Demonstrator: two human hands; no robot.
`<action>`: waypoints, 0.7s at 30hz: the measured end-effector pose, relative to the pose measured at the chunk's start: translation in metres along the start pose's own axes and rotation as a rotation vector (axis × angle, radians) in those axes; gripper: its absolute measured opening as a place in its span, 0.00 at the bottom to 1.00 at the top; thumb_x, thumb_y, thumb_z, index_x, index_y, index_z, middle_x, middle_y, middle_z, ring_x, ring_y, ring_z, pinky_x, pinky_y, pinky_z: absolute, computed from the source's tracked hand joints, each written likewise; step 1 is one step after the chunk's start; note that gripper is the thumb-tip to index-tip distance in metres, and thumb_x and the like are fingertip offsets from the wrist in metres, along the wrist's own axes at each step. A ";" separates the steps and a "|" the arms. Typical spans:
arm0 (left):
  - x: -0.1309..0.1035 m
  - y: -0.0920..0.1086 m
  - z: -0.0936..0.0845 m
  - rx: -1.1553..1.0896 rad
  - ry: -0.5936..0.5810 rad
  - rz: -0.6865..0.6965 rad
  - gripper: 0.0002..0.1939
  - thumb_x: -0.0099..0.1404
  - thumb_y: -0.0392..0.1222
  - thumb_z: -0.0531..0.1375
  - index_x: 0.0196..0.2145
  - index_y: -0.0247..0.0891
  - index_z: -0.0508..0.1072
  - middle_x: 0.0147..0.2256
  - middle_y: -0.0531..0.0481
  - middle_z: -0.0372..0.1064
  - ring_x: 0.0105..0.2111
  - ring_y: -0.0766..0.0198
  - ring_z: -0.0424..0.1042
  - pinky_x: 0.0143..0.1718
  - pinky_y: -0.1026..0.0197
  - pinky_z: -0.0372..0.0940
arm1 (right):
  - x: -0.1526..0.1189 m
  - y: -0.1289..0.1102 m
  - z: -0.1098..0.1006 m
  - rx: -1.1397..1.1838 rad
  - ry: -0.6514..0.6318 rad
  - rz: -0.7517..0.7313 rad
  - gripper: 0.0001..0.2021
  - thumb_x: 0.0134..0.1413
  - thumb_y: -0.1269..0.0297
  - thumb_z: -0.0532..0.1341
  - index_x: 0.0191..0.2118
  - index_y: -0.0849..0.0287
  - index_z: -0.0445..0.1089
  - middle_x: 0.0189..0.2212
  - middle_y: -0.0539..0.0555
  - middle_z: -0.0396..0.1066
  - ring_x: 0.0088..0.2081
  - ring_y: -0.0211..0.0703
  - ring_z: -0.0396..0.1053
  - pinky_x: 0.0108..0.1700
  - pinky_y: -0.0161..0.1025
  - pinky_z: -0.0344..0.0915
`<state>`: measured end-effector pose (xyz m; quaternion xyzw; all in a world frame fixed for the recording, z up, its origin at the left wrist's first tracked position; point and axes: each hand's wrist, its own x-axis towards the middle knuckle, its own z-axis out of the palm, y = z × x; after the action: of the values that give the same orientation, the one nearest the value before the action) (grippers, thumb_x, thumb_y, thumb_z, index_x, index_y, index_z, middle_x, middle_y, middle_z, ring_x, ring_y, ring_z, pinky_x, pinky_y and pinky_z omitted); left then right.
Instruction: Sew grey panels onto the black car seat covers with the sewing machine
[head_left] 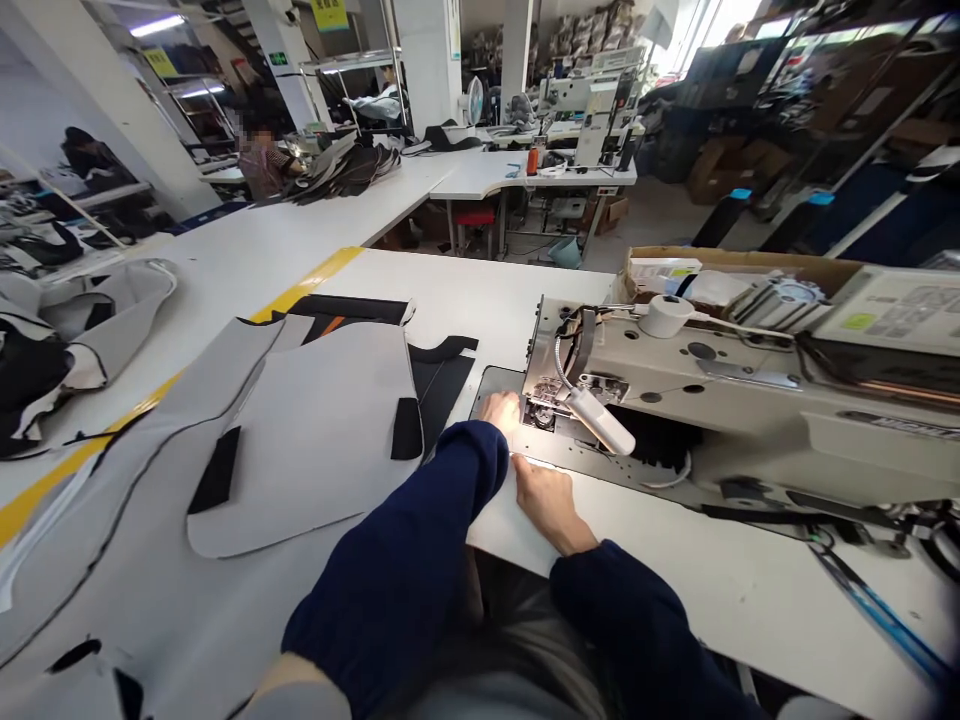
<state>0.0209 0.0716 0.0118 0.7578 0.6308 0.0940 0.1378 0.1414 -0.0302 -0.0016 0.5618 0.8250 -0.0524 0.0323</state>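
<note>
My left hand (501, 413) is closed at the left end of the sewing machine's metal bed (577, 448), just beside the needle area. Below it, at the bed's front edge, my right hand (549, 500) is closed with thumb and fingers together. Whatever either hand pinches is too small or hidden to make out. The sewing machine (720, 370) has its hook area exposed next to my left hand. A small white lamp (600, 420) on a flexible neck hangs in front of the machine head.
Grey fabric panels (322, 430) with black patches cover the table to my left, with black strips (442, 390) beside them. Yellow tape (319, 270) crosses the tabletop. Blue-handled tweezers (885, 610) lie at right. Another person (262, 165) sits in the background.
</note>
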 end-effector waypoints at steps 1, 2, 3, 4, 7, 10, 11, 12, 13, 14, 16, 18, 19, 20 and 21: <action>0.003 0.000 0.002 -0.008 0.011 -0.007 0.12 0.66 0.35 0.49 0.38 0.35 0.72 0.37 0.41 0.73 0.38 0.57 0.72 0.37 0.61 0.63 | 0.000 0.001 0.000 -0.001 -0.002 0.006 0.18 0.59 0.72 0.46 0.51 0.57 0.65 0.32 0.56 0.75 0.29 0.42 0.71 0.25 0.35 0.45; 0.006 0.000 0.003 -0.016 0.020 -0.013 0.12 0.65 0.35 0.49 0.38 0.35 0.72 0.37 0.41 0.73 0.38 0.57 0.72 0.37 0.61 0.63 | 0.000 0.003 0.000 -0.002 -0.004 0.011 0.18 0.60 0.72 0.46 0.51 0.56 0.65 0.32 0.56 0.75 0.29 0.42 0.71 0.25 0.35 0.46; 0.008 -0.001 0.004 -0.023 0.029 -0.020 0.12 0.65 0.35 0.49 0.38 0.36 0.72 0.36 0.42 0.73 0.37 0.58 0.73 0.36 0.61 0.62 | 0.000 0.004 0.000 -0.003 -0.006 0.016 0.19 0.60 0.73 0.45 0.52 0.56 0.64 0.33 0.56 0.75 0.30 0.43 0.71 0.25 0.35 0.46; 0.009 -0.004 0.005 -0.030 0.039 -0.030 0.11 0.65 0.34 0.50 0.39 0.36 0.72 0.36 0.43 0.73 0.37 0.58 0.73 0.36 0.62 0.62 | 0.000 0.005 0.000 -0.003 -0.008 0.017 0.19 0.59 0.73 0.45 0.53 0.56 0.64 0.33 0.56 0.75 0.30 0.43 0.71 0.26 0.35 0.47; 0.013 -0.018 0.000 -0.034 0.080 -0.092 0.13 0.65 0.34 0.50 0.42 0.37 0.71 0.38 0.43 0.73 0.38 0.58 0.72 0.37 0.62 0.62 | 0.008 0.000 0.002 0.005 -0.008 0.002 0.21 0.58 0.73 0.46 0.54 0.56 0.63 0.32 0.56 0.75 0.30 0.44 0.71 0.26 0.35 0.49; 0.018 -0.032 -0.009 -0.015 0.127 -0.150 0.14 0.66 0.33 0.48 0.44 0.37 0.70 0.41 0.43 0.72 0.42 0.57 0.71 0.40 0.61 0.62 | 0.020 -0.011 0.002 0.024 0.006 -0.033 0.21 0.58 0.73 0.46 0.54 0.55 0.63 0.31 0.55 0.74 0.30 0.44 0.71 0.27 0.35 0.51; 0.020 -0.036 -0.012 -0.008 0.135 -0.158 0.14 0.66 0.33 0.48 0.44 0.37 0.70 0.41 0.43 0.72 0.43 0.57 0.71 0.41 0.61 0.62 | 0.023 -0.015 0.000 0.031 0.013 -0.045 0.20 0.59 0.73 0.46 0.54 0.55 0.64 0.30 0.55 0.74 0.29 0.43 0.70 0.28 0.35 0.52; 0.021 -0.038 -0.014 -0.002 0.139 -0.160 0.14 0.66 0.33 0.48 0.44 0.38 0.70 0.41 0.44 0.72 0.43 0.57 0.71 0.41 0.61 0.62 | 0.025 -0.017 -0.001 0.037 0.022 -0.056 0.20 0.59 0.73 0.46 0.53 0.54 0.65 0.30 0.55 0.73 0.30 0.43 0.70 0.28 0.34 0.53; 0.022 -0.040 -0.016 0.004 0.140 -0.159 0.14 0.65 0.33 0.48 0.44 0.38 0.70 0.41 0.45 0.72 0.43 0.58 0.71 0.41 0.61 0.62 | 0.025 -0.017 -0.003 0.043 0.030 -0.066 0.20 0.59 0.73 0.46 0.53 0.54 0.65 0.31 0.55 0.73 0.31 0.43 0.70 0.29 0.34 0.54; 0.023 -0.041 -0.017 0.009 0.138 -0.157 0.14 0.65 0.33 0.49 0.43 0.38 0.70 0.40 0.45 0.72 0.42 0.58 0.71 0.41 0.62 0.62 | 0.024 -0.014 -0.005 0.046 0.047 -0.079 0.20 0.60 0.73 0.45 0.53 0.54 0.65 0.34 0.56 0.73 0.33 0.43 0.69 0.31 0.35 0.55; 0.024 -0.042 -0.017 0.017 0.131 -0.152 0.13 0.64 0.33 0.50 0.43 0.38 0.70 0.40 0.45 0.72 0.42 0.58 0.71 0.41 0.61 0.62 | 0.017 0.000 -0.007 0.039 0.131 -0.093 0.19 0.62 0.71 0.45 0.53 0.56 0.65 0.40 0.58 0.71 0.39 0.45 0.68 0.38 0.37 0.58; 0.024 -0.042 -0.018 0.022 0.125 -0.153 0.13 0.63 0.33 0.50 0.43 0.37 0.70 0.40 0.45 0.72 0.42 0.57 0.71 0.42 0.61 0.62 | 0.007 0.024 -0.005 0.009 0.270 -0.058 0.18 0.64 0.66 0.46 0.53 0.60 0.65 0.48 0.63 0.68 0.48 0.50 0.65 0.48 0.43 0.58; 0.025 -0.042 -0.018 0.024 0.122 -0.156 0.13 0.63 0.32 0.50 0.43 0.37 0.70 0.40 0.45 0.72 0.43 0.57 0.71 0.42 0.61 0.62 | 0.003 0.037 -0.002 -0.014 0.336 -0.027 0.18 0.64 0.63 0.47 0.54 0.63 0.65 0.51 0.65 0.66 0.51 0.53 0.62 0.52 0.47 0.56; 0.025 -0.042 -0.019 0.027 0.119 -0.159 0.13 0.63 0.32 0.50 0.43 0.37 0.70 0.41 0.45 0.72 0.43 0.57 0.71 0.42 0.61 0.62 | -0.001 0.048 0.002 -0.037 0.383 0.006 0.20 0.64 0.61 0.48 0.55 0.66 0.64 0.53 0.67 0.65 0.54 0.56 0.60 0.54 0.50 0.54; 0.026 -0.042 -0.020 0.030 0.115 -0.162 0.14 0.63 0.32 0.50 0.43 0.37 0.70 0.41 0.45 0.72 0.43 0.56 0.71 0.42 0.60 0.62 | -0.003 0.058 0.006 -0.054 0.404 0.029 0.21 0.64 0.60 0.48 0.56 0.69 0.63 0.54 0.68 0.64 0.56 0.57 0.57 0.56 0.52 0.52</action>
<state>-0.0200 0.1058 0.0159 0.6998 0.6981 0.1162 0.0971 0.1961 -0.0130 -0.0100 0.5716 0.8077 0.0840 -0.1177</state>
